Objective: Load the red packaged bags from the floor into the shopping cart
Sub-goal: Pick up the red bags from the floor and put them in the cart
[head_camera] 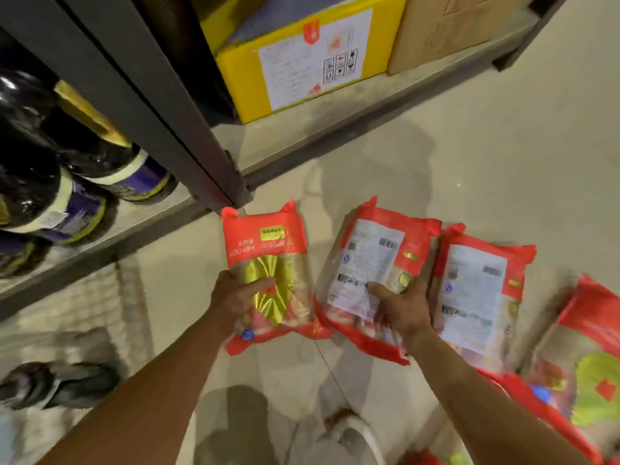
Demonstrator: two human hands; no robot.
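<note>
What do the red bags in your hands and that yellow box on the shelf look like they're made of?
Red bag in the left hand: glossy plastic film, creased, gold foil-like panel. Bag under the right hand: same shiny film, printed white back label. Yellow box: probably cardboard, matte, with a paper label.

Glossy red plastic bags [268, 270] with gold foil and white paper-like labels lie on a matt concrete floor [503, 146] beside dull grey metal shelving [161, 105] and glossy dark bottles [50, 196].

Open floor: bare concrete floor [503, 156] ahead and right of the red bags [379, 276], unobstructed.
Left limit: dark shelf upright [188, 135] just beside the leftmost bag.
Right side: further bags [583, 370] cover the floor.
</note>
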